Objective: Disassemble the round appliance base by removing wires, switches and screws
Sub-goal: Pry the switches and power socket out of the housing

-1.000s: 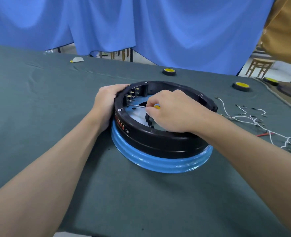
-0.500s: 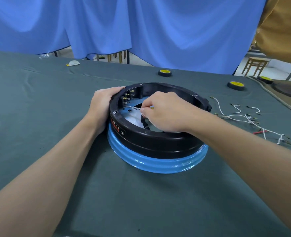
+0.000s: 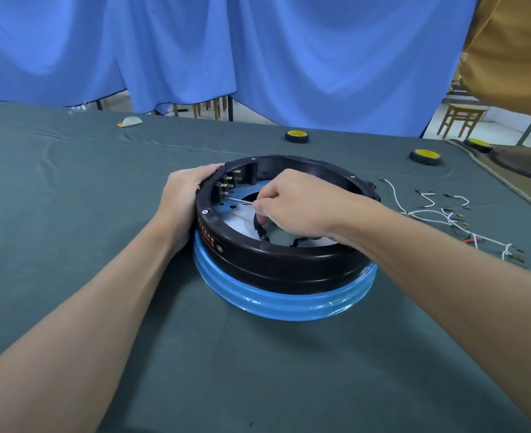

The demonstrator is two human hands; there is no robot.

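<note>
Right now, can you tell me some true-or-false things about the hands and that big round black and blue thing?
1. The left hand holds the outer rim of the round black-and-blue appliance base. True.
2. The right hand is empty. False: it pinches a thin metal tool inside the base.
3. Loose white wires lie on the green cloth to the right of the base. True.
4. A yellow-topped black disc sits inside the base. False: it lies on the cloth beyond the base.

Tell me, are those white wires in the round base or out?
Out. The white wires lie loose on the table cloth to the right of the round base, apart from it.
</note>
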